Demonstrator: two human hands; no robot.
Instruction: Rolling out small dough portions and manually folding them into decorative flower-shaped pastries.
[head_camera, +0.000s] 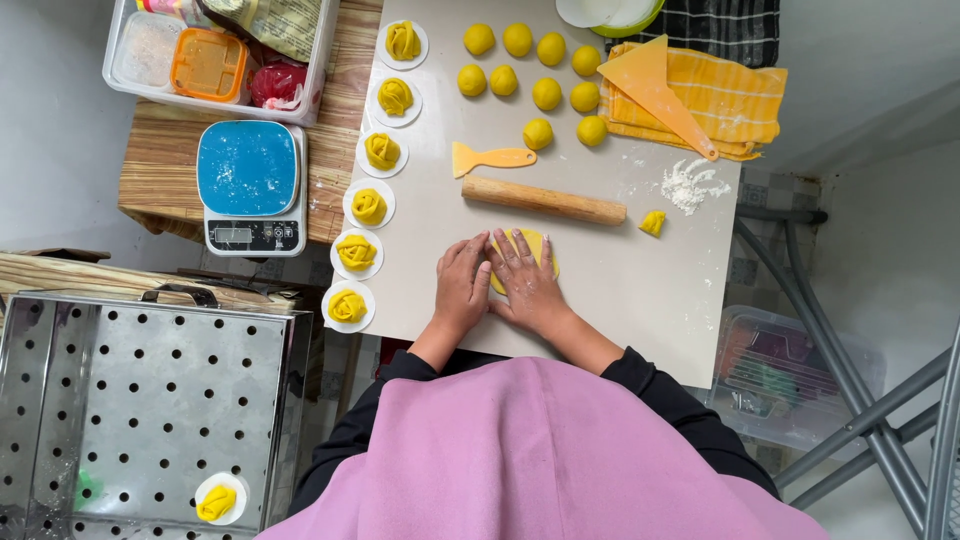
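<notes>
Pressing down with both palms, the person worked a flattened piece of yellow dough (530, 243) on the pale surface (640, 290), close to its near edge. The left hand (462, 283) and the right hand (528, 280) lay side by side, touching, with the fingers (520, 248) extended and only slightly fanned, resting flat on the dough rather than pinching it; neither hand gripped anything. By the look of it, the step in hand was flattening or folding one disc before shaping. The next move would likely call for a light lift of the dough's edge with the fingertips, and care not to tear the thin sheet or let it stick to the surface.

The dough showed as a thin, rounded, bright yellow sheet, mostly hidden under the hands, with only its far rim visible.

Just beyond the hands lay a wooden rolling pin (543, 200), and past that a small yellow fish-shaped scraper (492, 158). A cluster of yellow dough balls (535, 75) sat farther back, near a yellow triangular scraper (655, 90) on a striped cloth (735, 100). A small scrap of dough (652, 222) and a dusting of flour (686, 185) lay to the right. Along the left edge ran a row of rose-shaped buns (368, 206) on white paper rounds. A blue-topped kitchen scale (250, 185) stood beside them, and one more bun (217, 500) sat in a perforated steel steamer tray (130, 400).
</notes>
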